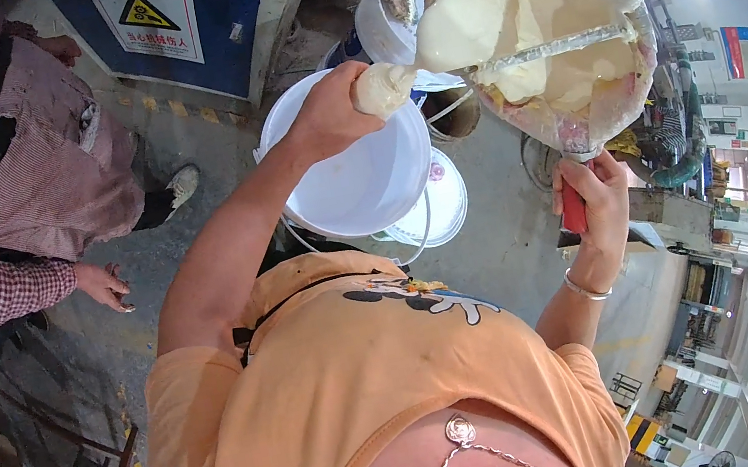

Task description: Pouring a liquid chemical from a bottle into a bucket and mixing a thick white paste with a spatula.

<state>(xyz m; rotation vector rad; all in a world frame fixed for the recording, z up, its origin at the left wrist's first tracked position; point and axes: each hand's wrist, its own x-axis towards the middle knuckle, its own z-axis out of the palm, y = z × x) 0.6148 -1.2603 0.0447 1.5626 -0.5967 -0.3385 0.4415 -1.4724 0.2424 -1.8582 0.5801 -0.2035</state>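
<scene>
A large basin point(647, 90) with a ragged, crusted rim holds thick cream-coloured liquid point(544, 3) at the upper right. Across its top lies a coated rod point(561, 46). My left hand point(328, 116) is closed around a rounded, cream-smeared handle point(384, 92) near the rod's left end; whether the two join is unclear. Below that hand stands an open white bucket point(355, 182) with pale walls. My right hand point(598, 184) wraps a red-handled tool point(573, 208) at the basin's near rim. The tool's far end blends into the crusted rim, so its kind cannot be told.
Another white bucket point(380, 27) sits behind the open one, and a round white lid or pail point(440, 212) is close on its right. To the left stands another person point(46, 161) in a checked apron. A blue cabinet point(207, 23) with a warning sign is at the back.
</scene>
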